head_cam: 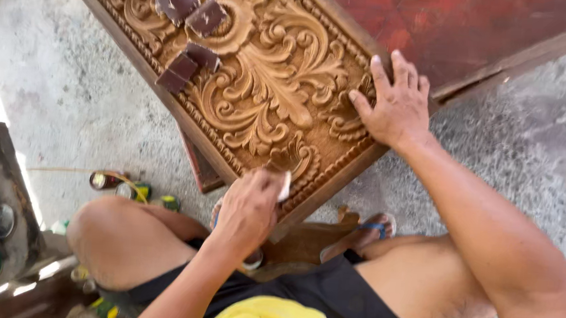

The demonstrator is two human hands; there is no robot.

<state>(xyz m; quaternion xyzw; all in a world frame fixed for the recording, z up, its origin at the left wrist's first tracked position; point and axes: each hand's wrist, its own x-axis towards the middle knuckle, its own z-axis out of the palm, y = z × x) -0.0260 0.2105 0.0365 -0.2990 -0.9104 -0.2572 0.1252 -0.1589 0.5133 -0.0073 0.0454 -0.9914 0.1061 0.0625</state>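
Observation:
A carved wooden panel [268, 79] with leafy scrolls lies tilted in front of me. My left hand [249, 206] is closed on a small folded piece of sandpaper [284, 186] and presses it against the panel's near edge. My right hand [396, 104] rests flat, fingers spread, on the panel's right corner. Several dark brown sandpaper pieces [192, 39] lie on the carving at the top left.
A red-brown board [448, 25] lies under the panel at upper right. Small tins [106, 180] sit on the concrete floor to the left. A low bench [0, 181] with cans stands at far left. My bent knees and a sandalled foot [363, 233] are below the panel.

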